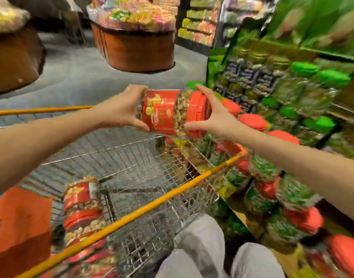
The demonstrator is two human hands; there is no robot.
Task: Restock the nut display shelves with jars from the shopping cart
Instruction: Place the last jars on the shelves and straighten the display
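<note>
As left hand [121, 109] and right hand [215, 116] clasped the smooth jar [164, 112] endwise, I feared it slipping into the cart [132, 216].

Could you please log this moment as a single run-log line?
jar: held sideways over cart | left hand: grips base end | right hand: grips lid end | cart: more jars inside

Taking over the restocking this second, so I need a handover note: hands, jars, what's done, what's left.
Left hand grips the base end of a red-lidded nut jar; right hand grips its lid end. The jar is held sideways above the shopping cart, lid toward the display shelves.
Done: stocked jars already sit there.
Left: shelve this one, then the jars in the cart.
</note>
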